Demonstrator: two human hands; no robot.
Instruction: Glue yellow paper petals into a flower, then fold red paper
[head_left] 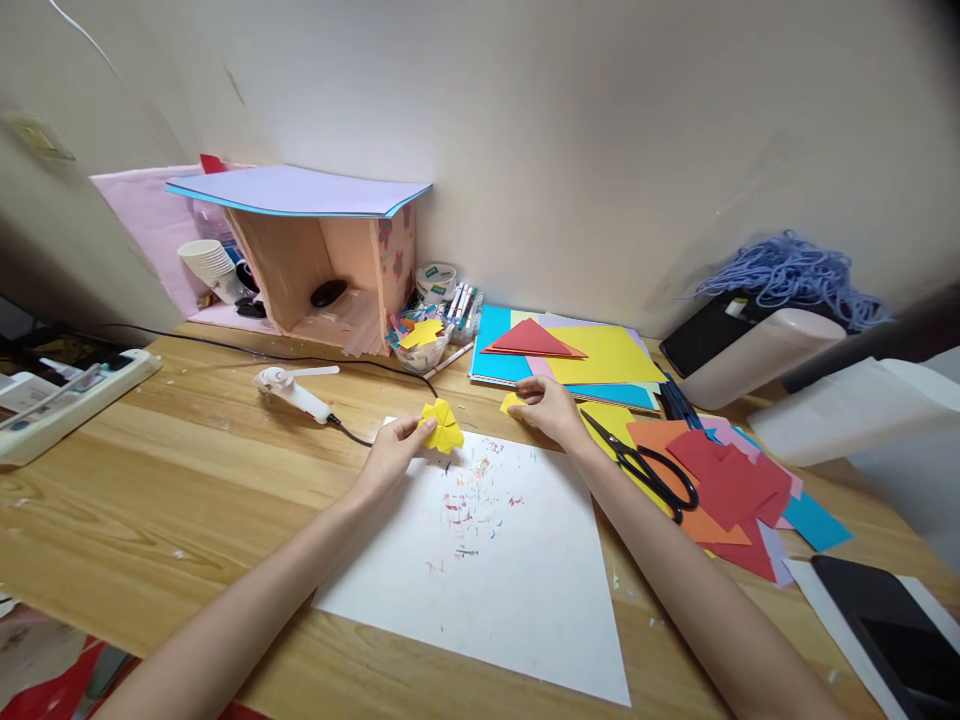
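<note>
Between thumb and fingers, my left hand (397, 448) pinches a yellow paper flower (444, 428) with creased petals, over the top left of a white paper sheet (517, 600). That sheet carries red, green and dark marks. A smaller yellow paper piece (513, 404) is gripped in my right hand (551, 408), above the sheet's top right, close to the stacked colored paper. My fingers hide part of this piece. Black-handled scissors (637, 465) lie beside my right forearm. Left of my left hand rests a white glue gun (296, 393) with a black cord.
Red paper triangles (529, 338) top a colored paper stack (615, 350) at the back. Paper scraps (739, 485) and a phone (892, 625) lie right. Behind stand an open cardboard box (396, 260) and a scrap-filled cup (424, 352). A power strip (82, 405) sits left.
</note>
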